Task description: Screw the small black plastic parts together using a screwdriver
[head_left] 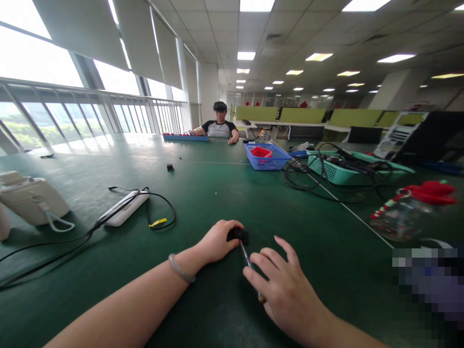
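My left hand (220, 240), with a pale bangle on its wrist, is closed around a small black part (239, 235) just above the green tabletop. Its fingertips curl over the far side of the part and hide some of it. My right hand (281, 280) grips a slim screwdriver (247, 257) low between thumb and fingers, with one finger raised off it. The thin metal shaft points away from me, and its tip meets the near side of the black part. The screwdriver's rear end shows below my fingers.
A white power strip (125, 209) with black cable and a beige case (34, 200) lie left. Ahead are a small black block (170, 167) and a blue basket (268, 163). Rightward stand a cable-filled teal basket (326, 173) and a red-lidded jar (402, 220). A person (220, 126) sits opposite.
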Motion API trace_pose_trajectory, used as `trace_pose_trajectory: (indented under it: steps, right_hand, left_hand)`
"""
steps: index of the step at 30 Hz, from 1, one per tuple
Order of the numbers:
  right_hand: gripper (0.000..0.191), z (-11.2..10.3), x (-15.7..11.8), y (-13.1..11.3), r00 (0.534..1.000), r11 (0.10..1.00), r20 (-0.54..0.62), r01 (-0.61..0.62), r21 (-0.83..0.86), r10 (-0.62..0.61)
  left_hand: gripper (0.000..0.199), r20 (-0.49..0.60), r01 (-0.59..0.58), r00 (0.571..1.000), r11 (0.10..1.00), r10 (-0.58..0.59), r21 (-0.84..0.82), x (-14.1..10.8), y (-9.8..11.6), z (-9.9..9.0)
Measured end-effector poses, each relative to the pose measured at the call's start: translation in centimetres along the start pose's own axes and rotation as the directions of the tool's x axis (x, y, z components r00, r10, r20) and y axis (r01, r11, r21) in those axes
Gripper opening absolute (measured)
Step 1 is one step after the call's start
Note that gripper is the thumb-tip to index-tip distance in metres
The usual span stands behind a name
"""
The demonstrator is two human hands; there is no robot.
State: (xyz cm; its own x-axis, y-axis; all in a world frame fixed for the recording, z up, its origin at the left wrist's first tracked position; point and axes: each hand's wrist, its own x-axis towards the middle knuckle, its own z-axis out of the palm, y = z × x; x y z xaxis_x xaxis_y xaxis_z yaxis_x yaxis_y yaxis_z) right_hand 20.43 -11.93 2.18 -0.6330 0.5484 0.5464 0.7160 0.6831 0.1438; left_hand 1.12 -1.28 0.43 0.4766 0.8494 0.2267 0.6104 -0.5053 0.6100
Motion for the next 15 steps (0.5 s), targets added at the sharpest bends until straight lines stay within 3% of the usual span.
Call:
trace_pose_trajectory:
  steps: [15]
  right_hand:
    - [0.021,0.83,0.02,0.43,0.996,0.995,0.028,0.077,0.067,-0.079]
  left_hand:
    - [0.041,-0.010,0.002,1.000,1.000,-0.002,-0.020,-0.03,0.13,-0.21]
